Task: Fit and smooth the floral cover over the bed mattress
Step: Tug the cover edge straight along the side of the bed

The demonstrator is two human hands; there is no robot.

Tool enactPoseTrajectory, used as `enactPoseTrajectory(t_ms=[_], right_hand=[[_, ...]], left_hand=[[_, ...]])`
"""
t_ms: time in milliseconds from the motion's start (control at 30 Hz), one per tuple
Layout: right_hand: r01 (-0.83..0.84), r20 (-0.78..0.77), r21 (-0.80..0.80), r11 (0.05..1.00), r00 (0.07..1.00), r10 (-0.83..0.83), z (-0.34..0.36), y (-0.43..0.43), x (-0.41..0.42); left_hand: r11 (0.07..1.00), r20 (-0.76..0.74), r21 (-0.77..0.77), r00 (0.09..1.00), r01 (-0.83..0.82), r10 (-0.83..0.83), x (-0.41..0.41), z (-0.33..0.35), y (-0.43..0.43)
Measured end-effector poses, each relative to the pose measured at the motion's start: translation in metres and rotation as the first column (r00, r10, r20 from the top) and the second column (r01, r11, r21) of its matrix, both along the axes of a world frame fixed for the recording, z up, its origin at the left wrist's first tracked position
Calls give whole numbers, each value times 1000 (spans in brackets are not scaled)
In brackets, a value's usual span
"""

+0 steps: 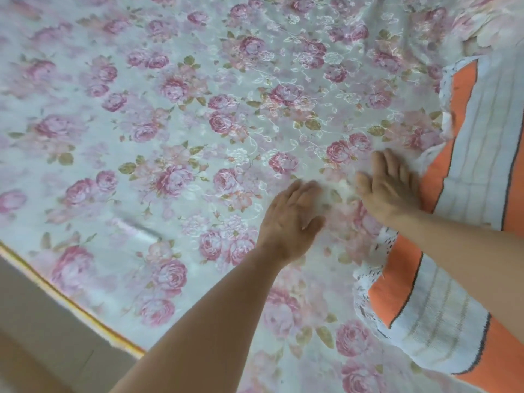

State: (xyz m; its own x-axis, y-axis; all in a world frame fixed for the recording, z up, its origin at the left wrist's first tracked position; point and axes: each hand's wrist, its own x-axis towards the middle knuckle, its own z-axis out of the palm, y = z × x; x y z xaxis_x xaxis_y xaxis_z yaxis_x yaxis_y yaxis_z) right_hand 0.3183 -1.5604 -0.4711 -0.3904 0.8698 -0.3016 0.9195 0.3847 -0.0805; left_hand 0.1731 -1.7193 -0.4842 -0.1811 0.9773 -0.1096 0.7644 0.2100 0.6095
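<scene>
While left hand [292, 219] and right hand [390, 191] pressed flat, gripping nothing, on the floral cover [170, 123], its lace edge [365, 282] ran just beside the right; orange-striped mattress [482, 143] lay bare beyond.

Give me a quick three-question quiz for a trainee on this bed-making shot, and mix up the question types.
1. True or false: the left hand and the right hand both lie with straight fingers on the floral cover.
2. Multiple choice: on which side of the picture does the orange striped fabric show? A) the person's right B) the person's left C) between the two hands
3. Fill in: the raised crease in the cover lies to the ___ of the left hand.

Key: 1 true; 2 A; 3 left.
</scene>
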Motion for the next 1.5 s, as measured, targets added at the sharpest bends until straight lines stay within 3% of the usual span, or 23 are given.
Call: enactPoseTrajectory(t_ms=[67,133,300,500,633,733,867,967,1100,1200,1267,1400,1500], right_hand=[[27,-31,-12,1000,999,-27,-9,-9,-18],[33,-35,8,999,999,-32,-16,-18,-37],[-25,-53,72,997,998,29,-21,-44,-108],[-248,-107,138,959,959,263,-27,-117,-232],[-429,-179,154,890,874,453,-27,-193,-312],[-594,-200,168,787,761,617,-27,-250,-368],[-736,-180,162,657,633,753,-24,-282,-415],[-761,-190,195,618,589,785,-25,-278,-420],[-712,-218,181,678,644,734,-23,-268,-426],[-538,-298,150,829,775,557,-17,-233,-431],[-381,-257,177,908,872,416,-16,-193,-419],[-94,-100,121,988,989,106,-21,-139,-401],[-30,-102,138,990,994,45,-26,-156,-429]], left_hand=[[995,-214,-94,975,37,-56,-24,-6,-21],[994,-329,-103,944,-34,-2,-49,-10,-40],[962,-438,-118,882,-248,174,-125,-13,-80],[883,-465,-97,805,-459,368,-233,-10,-152],[787,-511,-113,714,-607,478,-307,-5,-200],[719,-529,-113,654,-686,541,-350,-5,-225],[695,-543,-97,623,-713,563,-387,-7,-241],[689,-552,-90,612,-719,566,-405,-8,-245],[702,-549,-104,629,-705,550,-422,-7,-242],[707,-551,-104,632,-700,545,-442,-8,-244],[682,-555,-93,606,-725,569,-455,-9,-246],[546,-524,-35,481,-837,703,-467,-11,-244],[422,-491,18,360,-907,794,-462,-11,-239]])
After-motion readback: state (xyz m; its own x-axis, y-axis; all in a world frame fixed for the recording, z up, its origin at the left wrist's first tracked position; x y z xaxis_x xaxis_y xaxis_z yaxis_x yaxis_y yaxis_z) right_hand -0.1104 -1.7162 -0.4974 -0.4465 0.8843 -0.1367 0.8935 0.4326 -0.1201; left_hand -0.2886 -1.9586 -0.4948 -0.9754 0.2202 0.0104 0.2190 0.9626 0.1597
